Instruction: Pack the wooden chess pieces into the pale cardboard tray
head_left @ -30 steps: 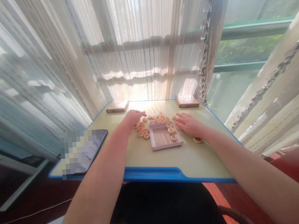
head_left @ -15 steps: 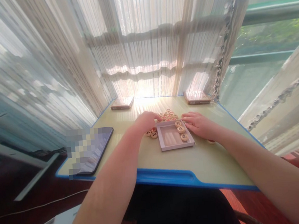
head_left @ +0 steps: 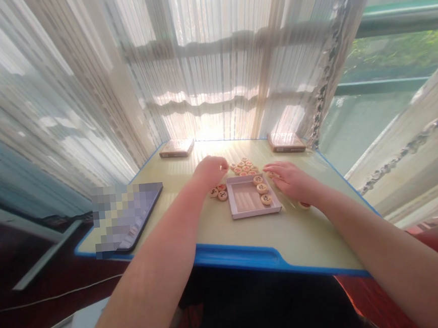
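The left hand [head_left: 211, 170] is curled, the right hand [head_left: 289, 179] stretched out; whether either holds anything is hidden. Between them sit round pieces [head_left: 246, 169] and a box [head_left: 257, 213]; a finger's bump could scatter the pieces.

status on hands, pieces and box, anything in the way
Left hand by the piled pieces, right hand beside the box, grips unclear. Box holds three pieces along its right side. Another piece sits partly hidden by the right wrist.
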`<state>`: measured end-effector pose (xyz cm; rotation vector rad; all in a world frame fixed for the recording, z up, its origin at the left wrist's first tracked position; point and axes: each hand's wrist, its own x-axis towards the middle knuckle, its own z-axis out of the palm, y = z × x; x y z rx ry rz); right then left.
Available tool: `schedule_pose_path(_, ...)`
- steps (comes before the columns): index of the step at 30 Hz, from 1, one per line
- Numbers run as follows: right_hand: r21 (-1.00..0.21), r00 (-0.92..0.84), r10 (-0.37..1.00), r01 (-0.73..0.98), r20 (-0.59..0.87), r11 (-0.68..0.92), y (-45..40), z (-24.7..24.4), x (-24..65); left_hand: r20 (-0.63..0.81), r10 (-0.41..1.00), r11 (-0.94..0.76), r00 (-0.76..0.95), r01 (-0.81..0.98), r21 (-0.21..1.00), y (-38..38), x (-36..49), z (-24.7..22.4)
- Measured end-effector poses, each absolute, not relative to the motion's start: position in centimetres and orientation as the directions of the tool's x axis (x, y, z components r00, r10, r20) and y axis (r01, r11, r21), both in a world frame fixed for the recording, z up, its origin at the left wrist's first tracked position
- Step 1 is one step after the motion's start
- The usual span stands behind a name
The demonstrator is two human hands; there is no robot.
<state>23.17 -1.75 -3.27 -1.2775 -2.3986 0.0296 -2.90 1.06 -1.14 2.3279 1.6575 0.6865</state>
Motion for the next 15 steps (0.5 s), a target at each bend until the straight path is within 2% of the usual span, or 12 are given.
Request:
schedule_pose_path(3,-0.256,-0.423,0.773,0.773,0.473,0.580,-2.5,-2.6,22.9,0.340,0.914,-0.399,0.223,0.651,0.645,0.3,-2.4,-0.4)
schedule_pose_path(5,-0.261,-0.398,0.702,0.729,0.590,0.633,-3.3,-2.0,22.6,0.301,0.916,-0.392,0.265,0.432,0.812,-0.4,-1.7,0.1)
schedule_pose_path(7,-0.210,-0.413,0.597,0.674,0.688,0.709,-4.1,-1.4,22.1,0.224,0.904,-0.320,0.363,0.229,0.920,-1.2,-1.0,0.5)
schedule_pose_path(10,-0.136,-0.449,0.495,0.623,0.744,0.770,-5.1,-0.8,21.3,0.145,0.858,-0.196,0.492,0.053,0.979,-2.2,0.0,0.7)
schedule_pose_path(15,-0.123,-0.459,0.500,0.634,0.735,0.764,-5.5,-0.6,20.9,0.085,0.807,-0.075,0.584,-0.041,0.996,-2.5,0.7,0.4)
